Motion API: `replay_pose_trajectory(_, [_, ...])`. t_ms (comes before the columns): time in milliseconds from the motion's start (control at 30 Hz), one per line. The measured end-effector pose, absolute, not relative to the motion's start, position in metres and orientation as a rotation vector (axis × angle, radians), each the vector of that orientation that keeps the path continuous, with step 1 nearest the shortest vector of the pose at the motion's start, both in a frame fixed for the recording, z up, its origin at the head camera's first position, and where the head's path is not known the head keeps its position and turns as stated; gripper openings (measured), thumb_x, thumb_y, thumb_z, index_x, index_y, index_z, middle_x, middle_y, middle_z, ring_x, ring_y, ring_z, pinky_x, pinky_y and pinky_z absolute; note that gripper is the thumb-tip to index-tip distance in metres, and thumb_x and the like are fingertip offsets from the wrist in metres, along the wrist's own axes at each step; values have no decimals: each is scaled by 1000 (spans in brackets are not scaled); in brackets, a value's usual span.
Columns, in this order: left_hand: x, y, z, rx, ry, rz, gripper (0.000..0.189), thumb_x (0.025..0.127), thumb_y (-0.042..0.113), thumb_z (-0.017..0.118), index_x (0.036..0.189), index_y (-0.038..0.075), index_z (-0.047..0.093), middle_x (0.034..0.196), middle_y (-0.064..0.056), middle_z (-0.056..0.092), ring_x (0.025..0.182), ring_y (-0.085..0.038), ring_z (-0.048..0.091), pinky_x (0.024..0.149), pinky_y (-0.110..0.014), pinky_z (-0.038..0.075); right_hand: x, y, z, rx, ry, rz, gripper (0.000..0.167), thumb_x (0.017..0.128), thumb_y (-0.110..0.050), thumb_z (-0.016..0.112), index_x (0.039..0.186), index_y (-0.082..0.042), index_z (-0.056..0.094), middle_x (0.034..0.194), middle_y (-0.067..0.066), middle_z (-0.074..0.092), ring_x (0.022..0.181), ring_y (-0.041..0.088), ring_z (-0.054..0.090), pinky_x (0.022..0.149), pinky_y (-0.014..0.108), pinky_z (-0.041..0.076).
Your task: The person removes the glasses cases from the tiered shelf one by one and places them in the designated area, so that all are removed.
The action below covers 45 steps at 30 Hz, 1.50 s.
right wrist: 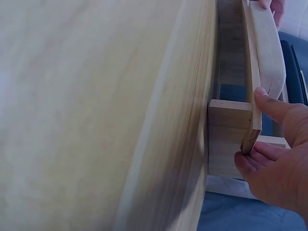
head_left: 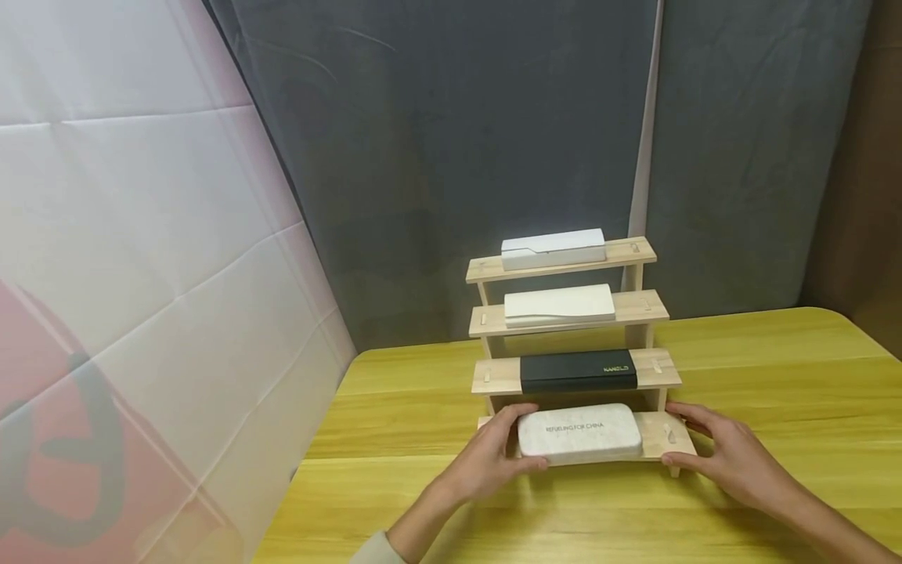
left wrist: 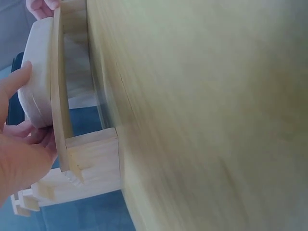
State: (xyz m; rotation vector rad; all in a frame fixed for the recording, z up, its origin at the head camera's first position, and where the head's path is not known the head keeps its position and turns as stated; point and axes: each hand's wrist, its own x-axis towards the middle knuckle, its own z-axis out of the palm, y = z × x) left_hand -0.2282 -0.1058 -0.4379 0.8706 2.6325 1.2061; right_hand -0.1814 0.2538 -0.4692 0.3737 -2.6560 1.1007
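A white glasses case (head_left: 579,433) lettered "REFUELING FOR CHINA" lies on the lowest step of a wooden tiered stand (head_left: 651,432). My left hand (head_left: 486,456) holds the case by its left end, thumb along the front side and fingers behind. In the left wrist view the thumb (left wrist: 19,81) presses against the pale case (left wrist: 38,72). At the step's right end, my right hand (head_left: 726,453) grips the board, with the thumb on its front edge. The right wrist view shows the right hand's fingers (right wrist: 260,161) curled round the end of that board (right wrist: 253,110).
On the step above lies a black case (head_left: 578,371) with gold lettering. A cream case (head_left: 560,304) and a white case (head_left: 553,249) occupy the two upper steps. The stand is on a yellow wood-grain table (head_left: 395,423), with grey curtain (head_left: 451,157) behind and white fabric (head_left: 176,196) at left.
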Motion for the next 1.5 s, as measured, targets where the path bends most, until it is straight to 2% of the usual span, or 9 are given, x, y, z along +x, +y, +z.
replay_pose_trajectory(167, [-228,-104,-438,859,2616,1232,85,89,30,89,158,7,45,143,-3,62,115,-10,58,105,-33,48,-181,254,-469,373,-2661,1097,75,80,-23,95,137,11,62,135,32,65,117,52,67,93,59,56])
replay_pose_trajectory(300, [-228,-103,-439,853,2601,1247,82,91,29,88,158,7,46,140,-3,63,109,-9,58,100,-30,49,-182,254,-469,379,-2656,1090,75,79,-23,96,137,11,62,135,31,65,116,51,68,92,58,57])
replay_pose_trajectory(533, [-228,-105,-438,884,2599,1230,77,93,28,85,157,8,46,142,-3,61,111,-9,58,99,-29,49,-181,255,-469,374,-2661,1090,75,79,-24,96,137,10,63,134,30,67,115,50,69,90,49,60])
replay_pose_trajectory(800, [-227,-105,-438,852,2602,1234,84,91,31,87,159,8,45,141,-3,62,110,-9,58,101,-30,49,-182,255,-468,384,-2662,1110,75,80,-23,95,138,11,61,135,32,65,117,53,67,93,61,55])
replay_pose_trajectory(1033, [-227,-104,-436,849,2645,1207,78,90,30,88,155,10,50,141,-2,63,111,-11,58,102,-31,47,-181,255,-469,391,-2652,1094,73,80,-23,95,137,10,63,135,30,66,116,51,68,91,47,60])
replay_pose_trajectory(1200, [-225,-103,-434,838,2688,1177,76,89,35,88,153,13,53,139,0,65,114,-13,56,102,-33,46,-181,256,-470,388,-2655,1091,74,80,-23,95,137,10,63,135,31,66,116,51,68,92,54,58])
replay_pose_trajectory(1333, [-224,-103,-433,841,2639,1258,76,89,32,89,153,10,53,136,-2,66,111,-11,62,98,-30,51,-182,256,-470,386,-2658,1088,74,80,-24,95,137,10,63,135,30,66,117,51,68,92,54,58])
replay_pose_trajectory(1433, [-223,-104,-431,842,2590,1339,76,89,27,89,153,8,52,137,-4,65,118,-15,66,101,-30,55,-182,256,-469,390,-2660,1097,74,80,-23,95,138,10,62,135,31,65,117,52,67,93,58,57])
replay_pose_trajectory(1500, [-222,-104,-430,851,2592,1361,75,90,28,89,153,9,52,139,-5,64,125,-20,65,107,-35,52,-182,256,-469,389,-2662,1104,74,80,-23,95,138,11,62,136,32,65,117,53,66,93,62,55])
